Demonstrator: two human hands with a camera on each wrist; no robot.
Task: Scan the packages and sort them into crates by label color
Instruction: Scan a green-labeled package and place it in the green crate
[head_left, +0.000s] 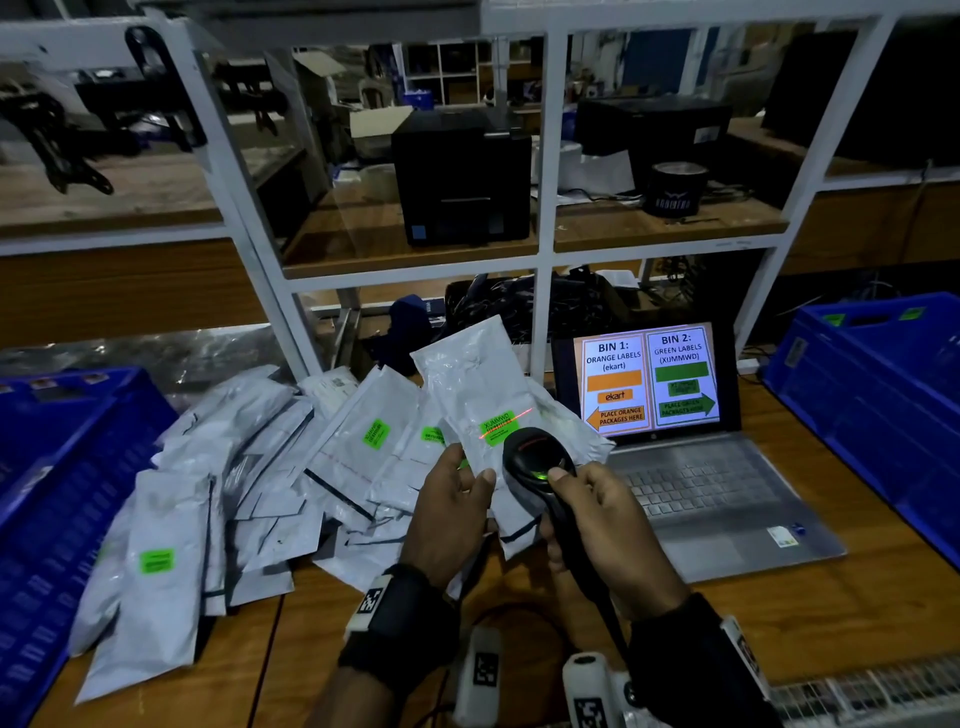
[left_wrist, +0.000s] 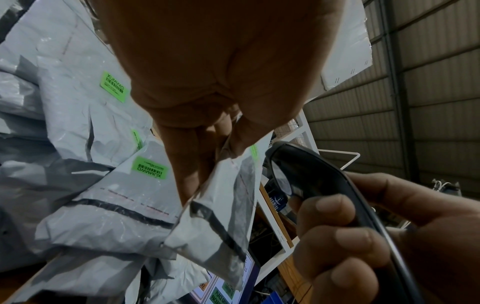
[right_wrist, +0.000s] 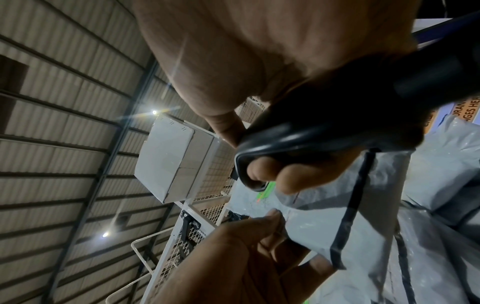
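Note:
My left hand pinches the lower end of a grey plastic package, held upright above the pile. Its green label has a red scan line across it. My right hand grips a black barcode scanner, its head just below the label and a green light glowing on top. In the left wrist view my thumb and fingers clamp the package, with the scanner to the right. The right wrist view shows my fingers curled round the scanner.
A pile of grey packages, several with green labels, covers the wooden table's left half. Blue crates stand at the left and right. An open laptop shows bin instructions. White shelving with printers rises behind.

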